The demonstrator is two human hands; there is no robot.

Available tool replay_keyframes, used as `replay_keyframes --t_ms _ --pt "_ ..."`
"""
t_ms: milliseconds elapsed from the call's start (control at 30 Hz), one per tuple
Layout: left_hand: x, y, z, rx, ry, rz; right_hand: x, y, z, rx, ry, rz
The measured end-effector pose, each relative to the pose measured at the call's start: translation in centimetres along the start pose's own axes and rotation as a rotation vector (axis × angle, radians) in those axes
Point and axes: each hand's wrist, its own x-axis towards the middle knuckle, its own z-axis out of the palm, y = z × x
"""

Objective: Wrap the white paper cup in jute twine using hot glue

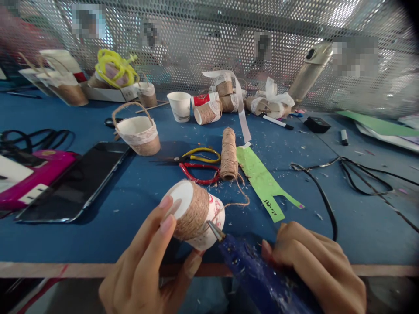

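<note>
My left hand (150, 257) is closed around a paper cup (214, 209) that lies tilted on its side, its white base turned to the left. Brown jute twine (195, 209) is wound about the base half of the cup. My right hand (314, 261) grips a blue hot glue gun (252, 266), whose metal nozzle meets the cup at the edge of the winding. From there a loose strand runs to the twine roll (228, 155) behind. Scissors (199, 163) with one yellow and one red handle lie left of the roll.
A twine-wrapped basket cup (139, 133) and a black phone (81, 179) lie to the left. Green paper (262, 183) and a black cable (322, 200) are to the right. More cups (179, 106) and a metal bottle (309, 72) stand before the perforated screen (196, 39).
</note>
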Motion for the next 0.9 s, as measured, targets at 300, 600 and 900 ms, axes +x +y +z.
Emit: replay_keyframes --t_ms 300,600,900 --pt "0.32 -0.08 -0.27 -0.006 -0.003 0.044 0.20 0.66 -0.60 0.026 -0.133 0.009" --pt "0.71 -0.07 -0.16 0.002 0.009 0.073 0.15 0.57 -0.06 0.029 -0.120 0.025" --pt "0.38 -0.57 -0.20 0.000 -0.023 0.085 0.20 0.82 0.22 0.012 -0.116 -0.012"
